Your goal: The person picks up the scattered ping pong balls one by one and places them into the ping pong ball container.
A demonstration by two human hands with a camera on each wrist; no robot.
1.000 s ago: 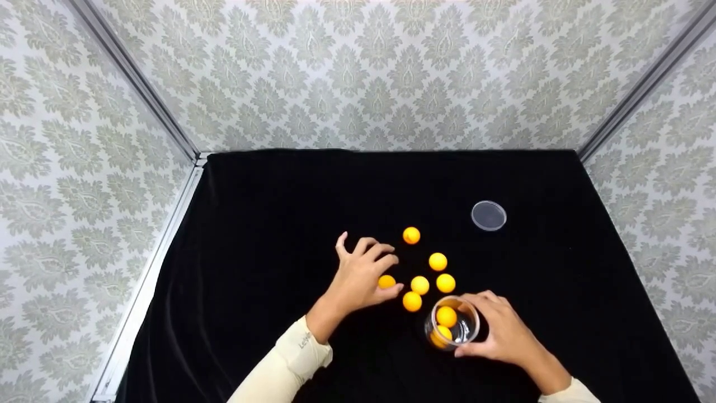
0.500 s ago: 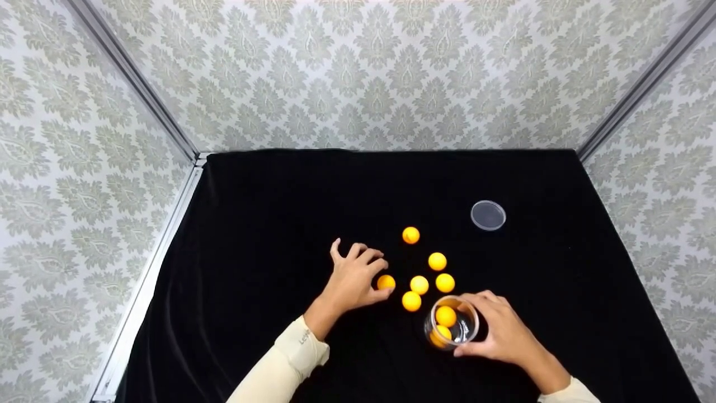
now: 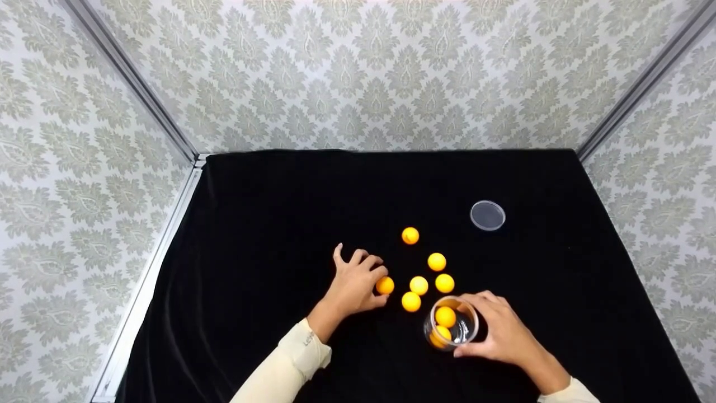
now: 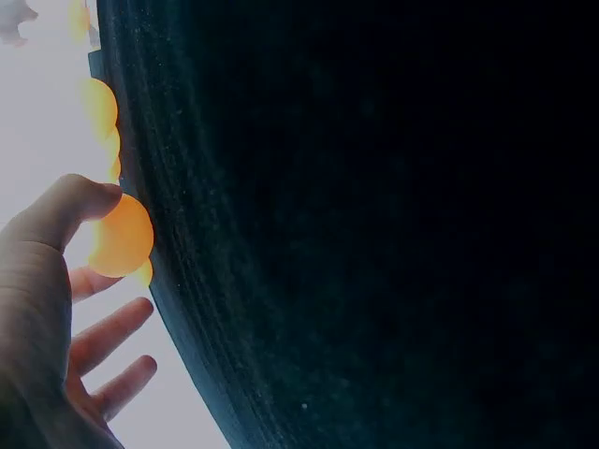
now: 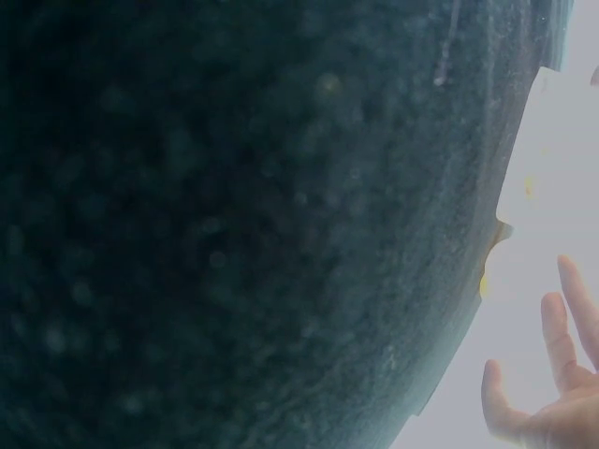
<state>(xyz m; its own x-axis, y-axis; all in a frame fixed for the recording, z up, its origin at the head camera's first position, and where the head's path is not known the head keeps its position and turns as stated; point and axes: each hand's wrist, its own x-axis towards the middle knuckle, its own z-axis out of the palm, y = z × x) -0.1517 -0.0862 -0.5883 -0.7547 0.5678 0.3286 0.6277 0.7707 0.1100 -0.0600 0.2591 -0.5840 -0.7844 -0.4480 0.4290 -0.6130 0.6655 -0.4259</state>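
In the head view, my left hand [image 3: 352,285] pinches an orange ping-pong ball [image 3: 385,285] between thumb and index finger. The left wrist view shows that ball [image 4: 126,238] with the thumb on its upper side, the other fingers spread. My right hand [image 3: 500,330] grips a clear plastic tub [image 3: 465,330] by its right side, thumb in front and fingers behind. The tub has no lid on and holds two orange balls [image 3: 446,317]. The right wrist view is overexposed; only some fingers [image 5: 559,346] show at its lower right.
Several loose orange balls [image 3: 419,285] lie on the black cloth [image 3: 279,212] between the hands and farther back. A clear round lid [image 3: 488,215] lies flat at the back right. Patterned walls [image 3: 358,73] with metal rails enclose the table.
My left hand first drew back leftward, then closed its thumb and index finger around the nearest ball, which shifted slightly. The right hand and tub have stayed in place.
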